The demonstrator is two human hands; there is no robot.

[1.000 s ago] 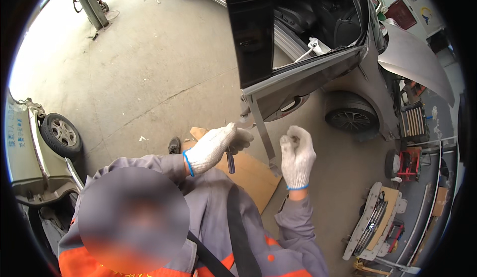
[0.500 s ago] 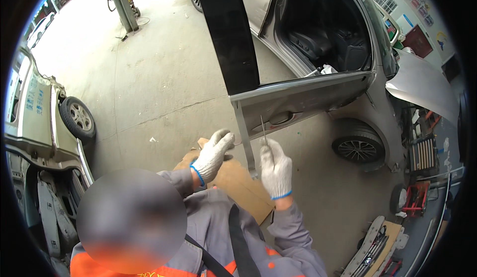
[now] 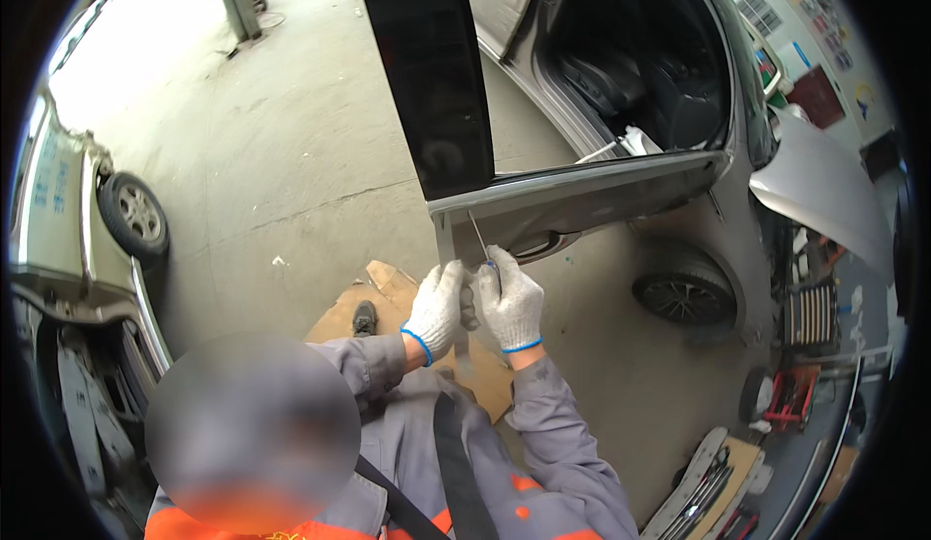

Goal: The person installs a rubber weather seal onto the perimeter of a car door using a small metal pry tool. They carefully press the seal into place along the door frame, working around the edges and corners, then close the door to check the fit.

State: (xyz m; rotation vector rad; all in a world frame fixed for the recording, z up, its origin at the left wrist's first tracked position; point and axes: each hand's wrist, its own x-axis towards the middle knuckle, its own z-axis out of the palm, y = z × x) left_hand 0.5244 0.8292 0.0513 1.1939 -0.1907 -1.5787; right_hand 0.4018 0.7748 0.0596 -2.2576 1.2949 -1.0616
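The grey car door [image 3: 621, 189] stands swung out before me, its black window frame rising on the left. In my right hand [image 3: 512, 309], gloved in white knit with a blue cuff, is a slim screwdriver [image 3: 479, 235]. Its thin metal shaft points up and lies against the outer door panel, left of the door handle [image 3: 543, 249]. My left hand [image 3: 436, 307], in a matching glove, is closed around the door's rear edge just beside the right hand. Its fingertips are partly hidden behind that edge.
Cardboard [image 3: 388, 283] lies on the floor under my shoe [image 3: 365, 319]. The grey car's front wheel [image 3: 687, 288] and raised hood [image 3: 824, 176] are to the right. A second car's wheel [image 3: 134, 215] stands at left. A tray of tools [image 3: 703, 492] sits lower right.
My left hand has moved right onto the door edge. The right hand has moved left and up, bringing the screwdriver against the panel. The view has shifted slightly.
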